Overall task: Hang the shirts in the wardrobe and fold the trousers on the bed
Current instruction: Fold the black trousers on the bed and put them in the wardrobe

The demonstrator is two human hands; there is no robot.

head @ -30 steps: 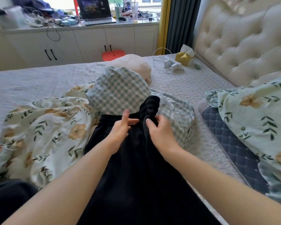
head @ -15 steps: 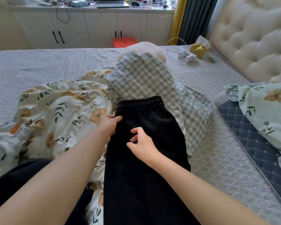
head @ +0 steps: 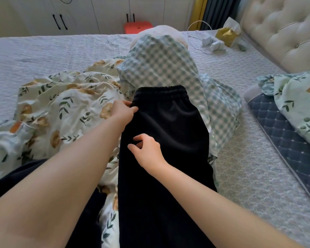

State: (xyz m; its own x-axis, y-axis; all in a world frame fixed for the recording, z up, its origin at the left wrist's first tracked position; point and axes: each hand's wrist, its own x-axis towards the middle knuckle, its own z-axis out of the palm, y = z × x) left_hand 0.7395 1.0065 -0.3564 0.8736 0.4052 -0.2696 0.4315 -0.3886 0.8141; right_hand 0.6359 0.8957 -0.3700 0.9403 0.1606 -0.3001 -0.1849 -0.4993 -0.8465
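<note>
Lying lengthwise on the bed (head: 249, 179) in the head view, the black trousers (head: 170, 129) stretch away from the person, with the elastic waistband (head: 161, 89) at the far end. They rest partly on a floral sheet (head: 70, 104) and partly on a green checked cloth (head: 159, 65). The left hand (head: 122, 111) sits at the trousers' left edge, just below the waistband, with thumb and fingers pinched on the seam. The right hand (head: 147, 149) is nearer the person, on the left half of the trousers, its fingers curled down onto the fabric; whether it actually nips any cloth cannot be told. A tufted headboard (head: 284, 27) stands at the right.
</note>
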